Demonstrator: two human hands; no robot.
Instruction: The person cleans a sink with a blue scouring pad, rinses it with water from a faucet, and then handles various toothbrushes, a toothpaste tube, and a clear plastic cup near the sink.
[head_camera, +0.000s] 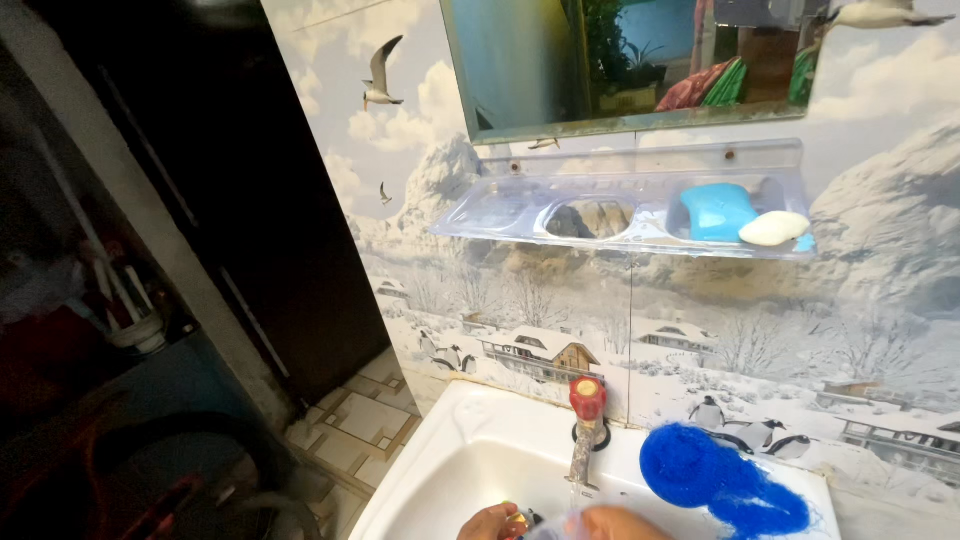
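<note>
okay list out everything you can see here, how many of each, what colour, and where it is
mirror: one, pale green frame, on the wall at the top.
shelf: one, clear plastic, fixed to the wall under the mirror.
blue soap bar: one, blue, on the right part of the shelf.
white soap bar: one, off-white, touching the blue one's right side.
wall tiles: snowy mountain scene with penguins, huts and gulls, behind the sink.
sink: one, white, at the bottom centre.
tap: one, metal with a red handle, at the sink's back edge.
scrubber: one, blue mesh, on the sink's right rim.
left hand: in the sink under the tap, with a small shiny thing I cannot identify.
right hand: beside it, mostly cut off by the frame.
</note>
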